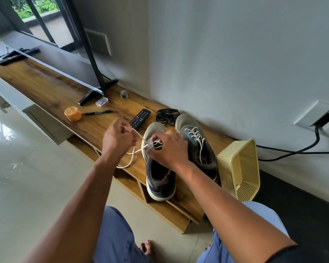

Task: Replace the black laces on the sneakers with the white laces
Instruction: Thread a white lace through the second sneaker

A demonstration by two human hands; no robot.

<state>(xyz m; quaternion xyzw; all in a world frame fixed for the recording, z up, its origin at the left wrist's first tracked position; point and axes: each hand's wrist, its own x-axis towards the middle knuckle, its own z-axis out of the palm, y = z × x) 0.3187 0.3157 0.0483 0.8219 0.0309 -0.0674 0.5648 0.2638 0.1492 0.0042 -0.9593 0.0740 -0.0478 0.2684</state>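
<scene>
Left sneaker (158, 168): dark knit upper, grey-beige toe cap, thick white rubber sole; stands on the wood-grain table (51, 88), heel toward the person, toe toward the wall. Partly threaded with the white lace (135, 149), a round cord that runs out of the eyelet area, loops over the table edge and hangs slack.

Right sneaker (196, 141): same make, just beside the first on its right; white cord already crossed through its eyelets, loose ends trailing into the collar.

Black laces (167, 115): tangled thin bundle lying on the table behind the toes, near the wall.

Left hand (119, 137): raised left of the left sneaker, fingers curled, pinching a run of the white lace.

Right hand (169, 149): laid over the left sneaker's tongue, fingertips pinching the lace at the eyelets.

Other items on the table: black remote (140, 118), rectangular, buttoned; black marker pen (97, 112); round orange lidded tub (72, 113); small clear plastic box (101, 101); small round greyish object (124, 94), too indistinct to identify; television (55, 59) on a black splayed foot. Pale yellow perforated plastic basket (239, 168), tipped on its side, touching the right sneaker's outer side.
</scene>
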